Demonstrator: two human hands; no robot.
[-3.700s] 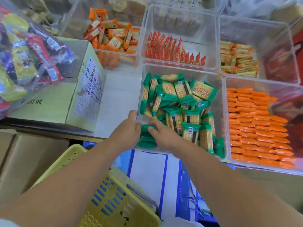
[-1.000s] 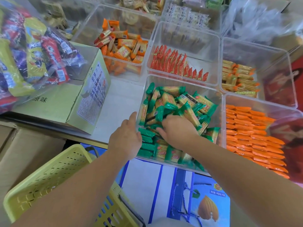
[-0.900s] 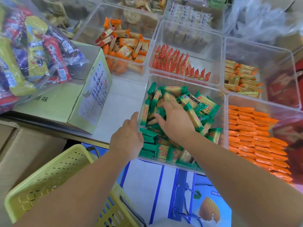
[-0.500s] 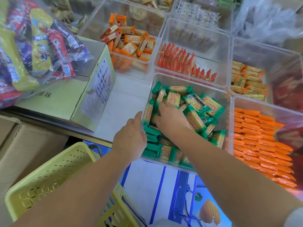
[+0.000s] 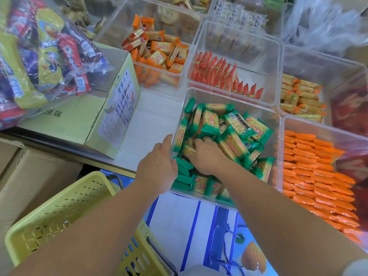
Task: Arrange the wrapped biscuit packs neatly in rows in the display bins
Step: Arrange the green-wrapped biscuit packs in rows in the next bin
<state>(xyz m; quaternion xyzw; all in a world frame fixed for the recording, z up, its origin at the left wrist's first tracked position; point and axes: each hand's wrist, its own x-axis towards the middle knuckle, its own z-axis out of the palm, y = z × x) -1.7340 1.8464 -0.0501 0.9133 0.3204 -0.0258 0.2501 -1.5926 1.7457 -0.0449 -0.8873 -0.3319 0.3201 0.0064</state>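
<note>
A clear display bin point(image 5: 229, 95) in the middle holds a loose heap of green-wrapped biscuit packs point(image 5: 235, 124). Several green packs point(image 5: 183, 176) lie stacked flat along its near-left wall. My right hand point(image 5: 207, 154) is inside the bin, its fingers curled down onto a pack in the heap's left part. My left hand point(image 5: 157, 166) rests flat against the outside of the bin's near-left corner, fingers extended along the wall and holding nothing.
To the right, a bin of orange packs point(image 5: 310, 170) stands in rows. Behind are bins of red packs point(image 5: 219, 74), orange-yellow packs point(image 5: 159, 52) and yellow packs point(image 5: 298, 98). On the left, a snack bag point(image 5: 39, 56) lies on a cardboard box point(image 5: 79, 124). A yellow basket point(image 5: 65, 214) is below.
My right hand moved from the heap's middle toward its left and dug into the packs. My left hand stayed at the bin's corner. The camera shifted slightly.
</note>
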